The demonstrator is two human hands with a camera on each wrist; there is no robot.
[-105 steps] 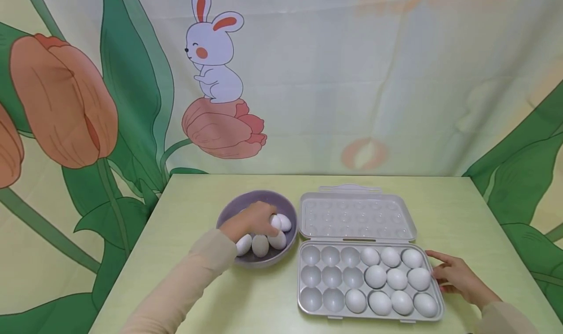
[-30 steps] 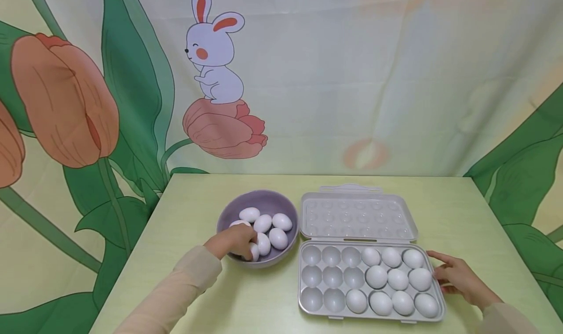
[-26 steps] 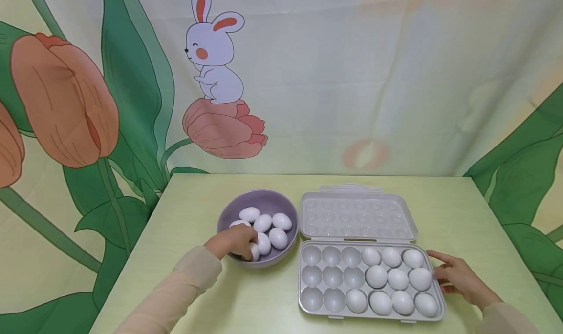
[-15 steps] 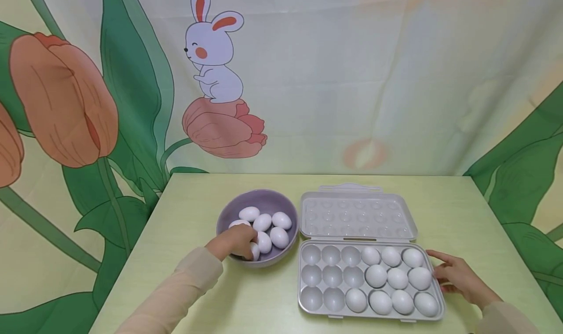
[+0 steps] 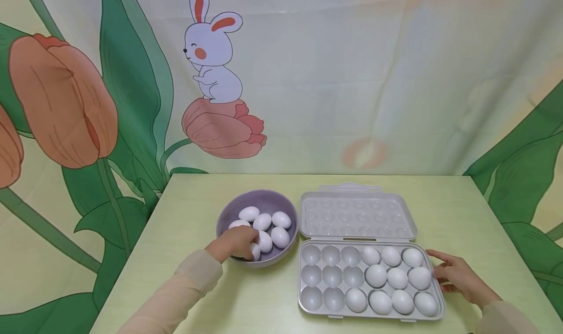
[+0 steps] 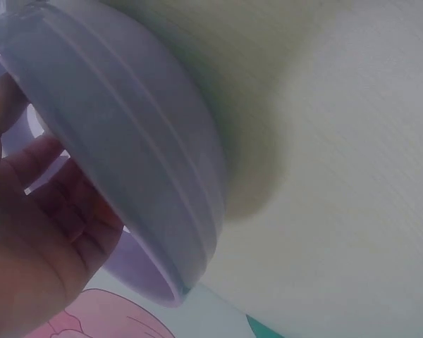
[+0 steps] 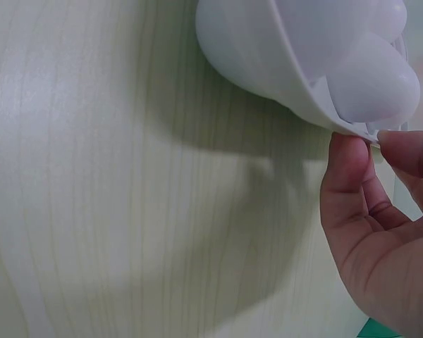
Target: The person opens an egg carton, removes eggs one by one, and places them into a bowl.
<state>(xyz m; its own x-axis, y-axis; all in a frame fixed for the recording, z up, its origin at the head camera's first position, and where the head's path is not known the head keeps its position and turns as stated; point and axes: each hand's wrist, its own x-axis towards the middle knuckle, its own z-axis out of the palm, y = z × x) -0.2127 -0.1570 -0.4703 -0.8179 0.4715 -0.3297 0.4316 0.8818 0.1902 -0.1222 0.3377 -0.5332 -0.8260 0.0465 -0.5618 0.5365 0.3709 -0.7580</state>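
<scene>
My left hand (image 5: 241, 242) reaches into a purple bowl (image 5: 281, 206) and grips a white egg (image 5: 254, 251) near its front-left wall. Several other white eggs lie in the bowl, including an egg (image 5: 280, 237) on the right. In the left wrist view the fingers (image 6: 84, 229) curl in behind the bowl's rim, and the bowl wall hides most of the egg. My right hand (image 5: 457, 277) pinches the right edge of a white egg tray (image 5: 371, 317); the right wrist view shows thumb and fingertips at its rim, beside seated eggs. Eggs fill the tray's right half and one more front cup.
Behind the tray its clear lid (image 5: 360, 212) lies folded back on the pale wooden table (image 5: 264, 300). The tray's left cups (image 5: 332, 276) hold nothing. A printed cloth (image 5: 308, 80) with a rabbit and tulips hangs behind the table.
Since the oldest frame, my left hand has moved from the bowl's right side to its front left. In the last second it barely shifts, and an egg beside it moves slightly right. Right hand stays.
</scene>
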